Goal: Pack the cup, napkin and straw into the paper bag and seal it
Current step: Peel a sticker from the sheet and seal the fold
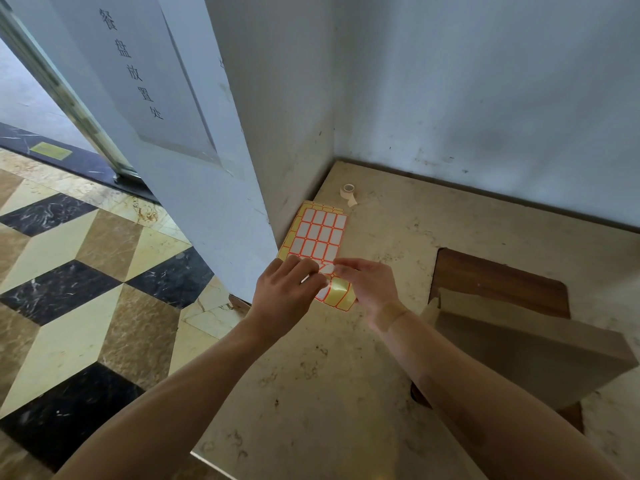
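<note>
A sheet of white stickers with orange borders [320, 233] lies on the beige stone counter [346, 375], against the wall corner. My left hand [284, 296] and my right hand [370, 289] meet at the sheet's near end. Both pinch there, and the near edge is curled up, showing its yellow backing. The brown paper bag [519, 358] stands to the right with its top folded over. Cup, napkin and straw are not visible.
A small roll of tape [347, 192] sits near the back wall corner. A dark wooden opening [502, 282] is cut into the counter behind the bag. The counter's left edge drops to a patterned tile floor [86, 271].
</note>
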Demonstrator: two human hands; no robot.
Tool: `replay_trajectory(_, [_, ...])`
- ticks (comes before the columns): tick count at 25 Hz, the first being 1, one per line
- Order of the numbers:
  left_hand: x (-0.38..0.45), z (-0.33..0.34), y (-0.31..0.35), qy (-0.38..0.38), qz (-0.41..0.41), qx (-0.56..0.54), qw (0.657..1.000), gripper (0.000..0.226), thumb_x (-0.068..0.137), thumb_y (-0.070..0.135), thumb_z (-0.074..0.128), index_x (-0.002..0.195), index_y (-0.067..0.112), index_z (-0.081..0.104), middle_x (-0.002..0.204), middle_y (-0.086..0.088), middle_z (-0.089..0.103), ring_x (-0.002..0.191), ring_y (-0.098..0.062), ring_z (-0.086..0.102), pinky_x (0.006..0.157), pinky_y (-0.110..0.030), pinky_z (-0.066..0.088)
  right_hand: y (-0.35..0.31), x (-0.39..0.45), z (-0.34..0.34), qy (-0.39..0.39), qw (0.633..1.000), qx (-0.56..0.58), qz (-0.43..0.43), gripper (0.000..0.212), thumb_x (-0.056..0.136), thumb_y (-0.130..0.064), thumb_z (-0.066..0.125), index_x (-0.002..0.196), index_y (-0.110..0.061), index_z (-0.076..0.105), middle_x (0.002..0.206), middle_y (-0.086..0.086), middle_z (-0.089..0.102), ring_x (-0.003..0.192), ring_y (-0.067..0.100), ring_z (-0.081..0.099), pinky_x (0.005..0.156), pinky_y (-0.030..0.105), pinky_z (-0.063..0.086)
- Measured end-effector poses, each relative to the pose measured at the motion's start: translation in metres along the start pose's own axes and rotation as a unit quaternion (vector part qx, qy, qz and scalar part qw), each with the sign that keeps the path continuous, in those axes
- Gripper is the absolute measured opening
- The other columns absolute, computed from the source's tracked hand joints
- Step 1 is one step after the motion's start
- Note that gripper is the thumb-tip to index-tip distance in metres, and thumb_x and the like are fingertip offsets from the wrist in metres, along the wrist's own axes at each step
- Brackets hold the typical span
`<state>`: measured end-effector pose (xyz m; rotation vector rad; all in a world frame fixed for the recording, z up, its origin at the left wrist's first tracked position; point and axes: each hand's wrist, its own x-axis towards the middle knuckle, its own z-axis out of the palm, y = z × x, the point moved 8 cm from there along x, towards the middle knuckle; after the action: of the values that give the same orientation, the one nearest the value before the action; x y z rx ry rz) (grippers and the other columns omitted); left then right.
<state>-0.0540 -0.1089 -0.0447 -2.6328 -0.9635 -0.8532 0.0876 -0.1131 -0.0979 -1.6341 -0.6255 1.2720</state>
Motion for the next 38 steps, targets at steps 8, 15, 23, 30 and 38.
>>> replay_trajectory(8, [-0.006,0.011,-0.01,-0.065,-0.041,-0.036,0.996,0.037,0.07,0.031,0.083,0.098,0.013,0.069,0.1,-0.006,0.067,0.09,-0.023,0.061,0.073,-0.036,0.054,-0.001,0.009,0.0,0.026,0.997,-0.061,-0.042,0.015,0.088,-0.016,0.069,0.102,-0.018,0.075,0.102,0.002,0.074,0.088,0.02,0.07,0.075,0.029,0.058])
replay_trajectory(15, [-0.018,0.013,-0.023,-0.069,-0.041,-0.05,0.996,0.027,0.081,0.035,0.068,0.097,0.014,0.07,0.099,-0.005,0.066,0.09,-0.018,0.057,0.073,-0.03,0.052,0.007,0.037,0.0,0.087,0.988,-0.111,-0.059,0.012,0.087,-0.021,0.069,0.096,-0.025,0.076,0.102,-0.002,0.073,0.092,0.016,0.066,0.077,0.032,0.057])
replay_trajectory(23, [-0.035,0.009,-0.052,-0.045,-0.076,-0.047,0.995,0.02,0.093,0.031,0.059,0.093,0.014,0.07,0.095,-0.007,0.064,0.084,-0.017,0.055,0.065,-0.026,0.047,0.009,0.073,0.033,0.094,0.981,-0.147,-0.086,0.008,0.087,-0.026,0.069,0.088,-0.034,0.071,0.094,-0.01,0.071,0.097,0.016,0.066,0.087,0.041,0.056])
replay_trajectory(30, [-0.053,0.01,-0.09,-0.033,-0.141,-0.059,0.988,0.011,0.093,0.024,0.063,0.089,0.014,0.065,0.091,-0.004,0.057,0.075,-0.019,0.053,0.052,-0.032,0.047,0.011,0.107,0.062,0.042,0.988,-0.106,-0.108,0.019,0.086,-0.022,0.068,0.077,-0.038,0.07,0.095,-0.013,0.071,0.1,0.019,0.065,0.094,0.044,0.051])
replay_trajectory(38, [-0.061,0.03,-0.106,-0.097,-0.136,-0.067,0.984,0.01,0.092,0.024,0.064,0.098,0.018,0.062,0.104,-0.004,0.064,0.089,-0.021,0.061,0.063,-0.036,0.056,0.053,0.125,0.095,-0.109,0.966,-0.224,-0.068,0.05,0.077,0.008,0.052,0.1,-0.031,0.071,0.116,-0.002,0.065,0.113,0.022,0.058,0.098,0.037,0.048])
